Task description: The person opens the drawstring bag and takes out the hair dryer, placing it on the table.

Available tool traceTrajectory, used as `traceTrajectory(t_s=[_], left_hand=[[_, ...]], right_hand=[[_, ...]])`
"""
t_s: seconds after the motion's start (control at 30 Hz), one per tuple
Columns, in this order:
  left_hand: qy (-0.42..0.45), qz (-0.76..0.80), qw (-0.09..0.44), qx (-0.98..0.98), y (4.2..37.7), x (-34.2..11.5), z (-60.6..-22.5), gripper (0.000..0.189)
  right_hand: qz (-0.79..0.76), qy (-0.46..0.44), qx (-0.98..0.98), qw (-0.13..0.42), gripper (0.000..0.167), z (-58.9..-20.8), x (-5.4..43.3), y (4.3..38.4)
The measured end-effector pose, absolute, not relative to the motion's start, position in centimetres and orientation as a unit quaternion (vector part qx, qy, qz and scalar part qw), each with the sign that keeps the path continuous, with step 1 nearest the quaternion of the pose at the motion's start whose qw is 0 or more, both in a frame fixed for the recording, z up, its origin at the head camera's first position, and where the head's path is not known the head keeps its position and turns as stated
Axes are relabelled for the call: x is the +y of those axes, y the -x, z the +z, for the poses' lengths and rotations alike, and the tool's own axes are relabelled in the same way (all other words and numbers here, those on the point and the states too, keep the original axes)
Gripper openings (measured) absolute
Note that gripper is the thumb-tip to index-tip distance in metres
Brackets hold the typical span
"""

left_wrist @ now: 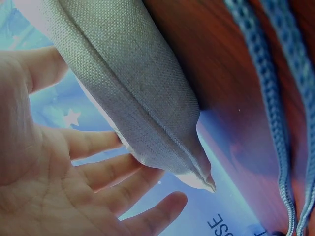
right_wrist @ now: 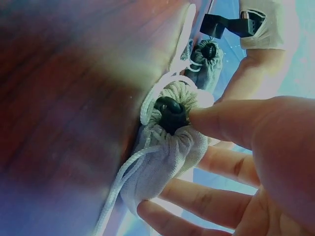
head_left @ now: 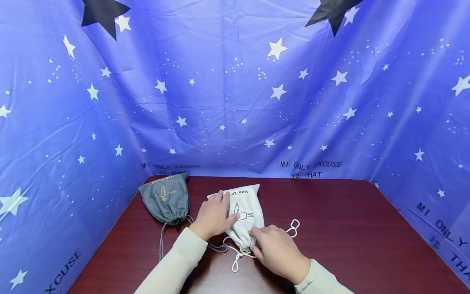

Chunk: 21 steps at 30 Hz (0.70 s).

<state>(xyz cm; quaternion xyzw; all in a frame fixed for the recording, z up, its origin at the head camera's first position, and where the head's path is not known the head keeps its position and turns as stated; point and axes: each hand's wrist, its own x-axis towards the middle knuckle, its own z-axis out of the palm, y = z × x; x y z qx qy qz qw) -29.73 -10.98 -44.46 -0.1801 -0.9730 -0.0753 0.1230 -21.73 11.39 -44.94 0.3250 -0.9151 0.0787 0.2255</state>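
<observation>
A white drawstring bag (head_left: 244, 204), printed with a hair dryer, lies on the table with its gathered mouth toward me. My left hand (head_left: 213, 216) rests on its left side, fingers spread and nearly straight over the cloth. At the neck is my right hand (head_left: 279, 249). In the right wrist view its thumb (right_wrist: 221, 118) touches the gathers, and the extended fingers (right_wrist: 206, 201) lie along the bag's side. Inside the mouth shows a black, looped end (right_wrist: 171, 113); the rest is hidden in the cloth. White cords (head_left: 236, 263) trail from the neck.
A dark grey drawstring bag (head_left: 169, 200) with a gold dryer print lies at the table's left back edge, its grey cords (head_left: 161, 241) hanging toward me. The dark red table (head_left: 341, 228) is enclosed by a blue star-printed curtain (head_left: 227, 102) on three sides.
</observation>
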Motion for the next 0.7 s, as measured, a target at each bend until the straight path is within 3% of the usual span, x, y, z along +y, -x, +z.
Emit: traceTrajectory(t_s=[0.7], left_hand=[[0.189, -0.065, 0.144, -0.969, 29.75, -11.04, -44.83, 0.084]], right_hand=[[0.068, -0.333, -0.907, 0.248, 0.029, -45.30, 11.32, 21.77]])
